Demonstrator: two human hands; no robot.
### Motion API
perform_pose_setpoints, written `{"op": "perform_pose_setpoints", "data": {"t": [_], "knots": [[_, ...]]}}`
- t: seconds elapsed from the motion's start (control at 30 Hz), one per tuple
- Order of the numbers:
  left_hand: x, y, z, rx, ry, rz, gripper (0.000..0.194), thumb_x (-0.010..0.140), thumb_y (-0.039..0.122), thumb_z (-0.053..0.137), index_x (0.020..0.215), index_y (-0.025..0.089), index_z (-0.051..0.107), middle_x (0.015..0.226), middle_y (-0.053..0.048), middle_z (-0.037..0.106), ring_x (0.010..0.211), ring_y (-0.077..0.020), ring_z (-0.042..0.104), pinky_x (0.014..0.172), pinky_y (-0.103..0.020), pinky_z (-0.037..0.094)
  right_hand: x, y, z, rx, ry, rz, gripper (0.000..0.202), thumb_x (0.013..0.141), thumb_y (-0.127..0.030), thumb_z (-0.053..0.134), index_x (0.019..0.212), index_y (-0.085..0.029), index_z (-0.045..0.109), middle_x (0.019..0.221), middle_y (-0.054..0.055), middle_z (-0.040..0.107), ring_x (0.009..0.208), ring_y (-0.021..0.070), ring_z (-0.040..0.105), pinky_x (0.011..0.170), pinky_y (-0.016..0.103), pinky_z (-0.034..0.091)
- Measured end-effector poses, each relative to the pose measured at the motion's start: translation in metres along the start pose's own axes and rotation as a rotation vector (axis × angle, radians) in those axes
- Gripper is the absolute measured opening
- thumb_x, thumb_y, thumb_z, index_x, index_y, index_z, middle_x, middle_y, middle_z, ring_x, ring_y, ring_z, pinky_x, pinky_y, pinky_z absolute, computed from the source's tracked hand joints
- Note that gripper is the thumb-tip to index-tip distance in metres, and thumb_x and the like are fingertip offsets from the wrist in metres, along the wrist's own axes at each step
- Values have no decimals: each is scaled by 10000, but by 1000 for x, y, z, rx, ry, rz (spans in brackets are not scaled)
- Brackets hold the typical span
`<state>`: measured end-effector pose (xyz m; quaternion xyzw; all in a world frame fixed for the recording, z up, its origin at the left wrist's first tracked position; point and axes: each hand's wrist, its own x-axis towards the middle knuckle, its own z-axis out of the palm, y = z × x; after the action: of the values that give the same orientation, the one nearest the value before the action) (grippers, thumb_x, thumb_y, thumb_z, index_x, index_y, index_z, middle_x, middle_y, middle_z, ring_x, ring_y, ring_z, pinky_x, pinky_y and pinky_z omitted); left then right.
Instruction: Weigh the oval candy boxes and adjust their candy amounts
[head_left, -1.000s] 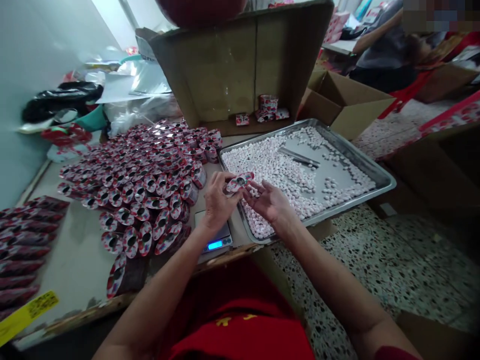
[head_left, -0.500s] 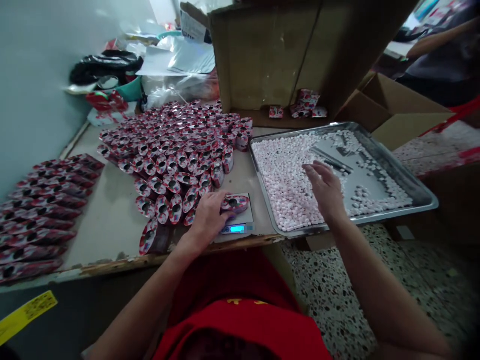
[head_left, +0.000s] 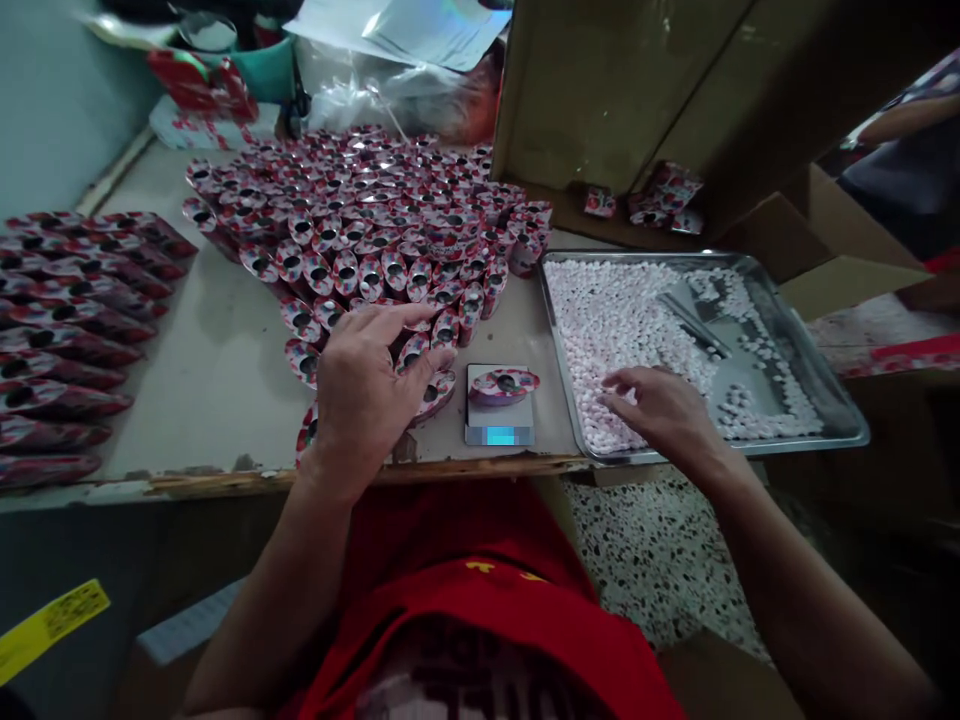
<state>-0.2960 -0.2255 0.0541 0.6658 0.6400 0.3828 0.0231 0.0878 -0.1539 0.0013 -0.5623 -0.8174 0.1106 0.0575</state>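
One red-and-white patterned packet (head_left: 506, 384) rests on a small digital scale (head_left: 480, 425) with a lit display. Left of it, my left hand (head_left: 371, 385) is over the near edge of many standing open-topped packets (head_left: 367, 215), its thumb and fingers apart, with nothing visible between them. A metal tray (head_left: 829, 400) to the right holds small white pieces (head_left: 615, 320) and a metal bar (head_left: 694, 325). Above the tray's near left part hovers my right hand (head_left: 660, 405), fingers curved and thumb apart, with no object visible in it.
More packets (head_left: 56, 340) lie in rows at the far left. Behind the tray stand a large cardboard box (head_left: 600, 100), with a few closed packets (head_left: 664, 195) at its base, and an open carton (head_left: 847, 240). A teal basin (head_left: 266, 72) is at the back; a person's arm (head_left: 911, 120) shows at upper right.
My left hand has let go of the packet on the scale and moved left over the standing packets. My right hand has shifted nearer the tray's near left part. The view has tilted down.
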Motion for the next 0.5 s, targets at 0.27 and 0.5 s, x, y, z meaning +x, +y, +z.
{"op": "perform_pose_setpoints", "data": {"t": [0.27,0.5], "knots": [[-2,6,-4,-41,64,-13,340,909,353,827,1231,320,723,1259,-32,746,1239,-338,649,1178,-567,438,19,-4,23,-64,-41,134,224,826,-323,724,1025,-236,779,873,57,761,823,303,703,699,374,477],[-13,1,15,25,-105,-19,559,763,309,947,1270,354,719,1297,-32,751,1217,-386,632,1116,-586,461,21,-9,19,154,-12,233,29,732,-269,711,717,-244,709,678,-2,698,637,226,654,609,332,410]]}}
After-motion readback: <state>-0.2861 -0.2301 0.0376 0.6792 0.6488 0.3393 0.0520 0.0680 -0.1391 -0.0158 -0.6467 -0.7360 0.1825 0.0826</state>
